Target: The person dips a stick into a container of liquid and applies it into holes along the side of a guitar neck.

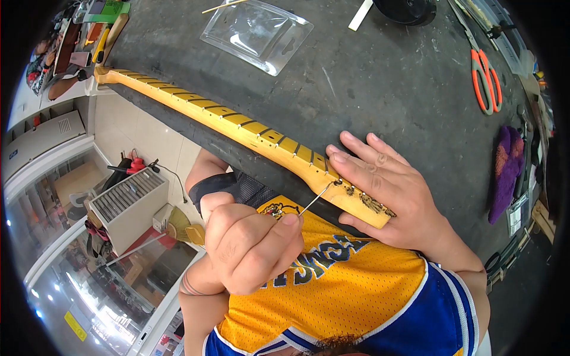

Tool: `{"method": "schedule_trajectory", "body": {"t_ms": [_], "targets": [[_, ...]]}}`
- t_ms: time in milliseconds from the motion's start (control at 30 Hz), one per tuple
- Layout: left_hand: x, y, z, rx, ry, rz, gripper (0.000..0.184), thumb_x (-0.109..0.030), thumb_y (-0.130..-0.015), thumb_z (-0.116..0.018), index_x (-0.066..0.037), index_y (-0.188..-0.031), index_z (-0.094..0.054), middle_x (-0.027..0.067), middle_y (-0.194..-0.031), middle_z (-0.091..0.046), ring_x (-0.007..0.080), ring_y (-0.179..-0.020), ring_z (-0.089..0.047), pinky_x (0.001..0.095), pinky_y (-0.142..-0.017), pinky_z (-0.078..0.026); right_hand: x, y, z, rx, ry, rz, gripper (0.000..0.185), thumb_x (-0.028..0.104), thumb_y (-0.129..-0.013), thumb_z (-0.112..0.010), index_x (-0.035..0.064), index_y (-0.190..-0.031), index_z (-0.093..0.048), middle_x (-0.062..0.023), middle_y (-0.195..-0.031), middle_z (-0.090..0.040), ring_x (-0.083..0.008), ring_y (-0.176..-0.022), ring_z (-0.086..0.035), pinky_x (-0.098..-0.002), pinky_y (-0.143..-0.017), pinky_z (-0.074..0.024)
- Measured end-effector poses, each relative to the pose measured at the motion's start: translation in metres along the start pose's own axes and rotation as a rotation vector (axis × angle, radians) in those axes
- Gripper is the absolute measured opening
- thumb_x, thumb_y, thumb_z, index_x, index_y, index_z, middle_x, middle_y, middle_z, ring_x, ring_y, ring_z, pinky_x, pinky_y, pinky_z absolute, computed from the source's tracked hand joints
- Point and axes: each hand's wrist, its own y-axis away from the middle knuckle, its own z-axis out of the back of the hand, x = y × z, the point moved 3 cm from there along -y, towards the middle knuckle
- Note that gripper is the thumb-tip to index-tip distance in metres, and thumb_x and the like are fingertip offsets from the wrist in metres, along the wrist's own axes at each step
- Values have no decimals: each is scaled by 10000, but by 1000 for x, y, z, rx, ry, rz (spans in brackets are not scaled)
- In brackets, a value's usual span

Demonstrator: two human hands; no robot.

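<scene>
A yellow guitar neck (pixel 209 118) with dark frets lies diagonally along the near edge of the grey worktop. Its right end carries dark markings and worn patches. My left hand (pixel 252 243) is closed around a thin metal pick (pixel 314 199), whose tip touches or nearly touches a small dark spot at the neck's edge, close to those marks. The rest of the pick is hidden in my fist. Palm down, my right hand (pixel 392 184) rests over the right end of the neck, its fingers stretched out toward the worktop and its thumb at the near side.
On the dark worktop (pixel 380 83) lie a clear plastic package (pixel 258 35), orange-handled scissors (pixel 485 80) and a purple cloth (pixel 506 172). A black round container (pixel 407 9) stands at the far edge. Glass-fronted cabinets (pixel 89 296) and a grey box (pixel 127 207) are below left.
</scene>
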Motion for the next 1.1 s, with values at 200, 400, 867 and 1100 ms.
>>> {"method": "schedule_trajectory", "body": {"t_ms": [200, 400, 867, 1100], "targets": [[-1, 1, -4, 11, 17, -3, 461, 53, -800, -920, -115, -1190, -740, -10, -934, -620, 223, -780, -561, 421, -738, -423, 0, 0, -1, -1, -5, -5, 837, 298, -897, -965, 82, -1639, -645, -150, -1613, -713, -411, -1608, -564, -609, -1348, -372], [0, 1, -2, 13, 9, 3, 460, 53, -796, -922, -114, -1184, -740, -10, -943, -622, 221, -789, -563, 419, -740, -423, 0, 0, 0, -4, -2, 0, 836, 305, -898, -965, 79, -1636, -646, -153, -1613, -712, -411, -1606, -565, -610, -1347, -373], [-2, 3, -5, 28, 14, -29, 472, 45, -788, -926, -113, -1193, -743, -10, -959, -618, 221, -802, -561, 422, -750, -422, 0, 0, 0, -5, -1, 3, 840, 306, -899, -964, 88, -1643, -641, -147, -1620, -708, -413, -1608, -562, -612, -1348, -374], [-2, 2, -2, 9, 0, -23, 473, 48, -792, -924, -108, -1199, -741, -12, -944, -614, 216, -801, -560, 417, -747, -417, 0, 0, -1, -3, 2, 4, 851, 302, -897, -965, 98, -1654, -632, -139, -1623, -706, -404, -1613, -558, -608, -1350, -372]]}}
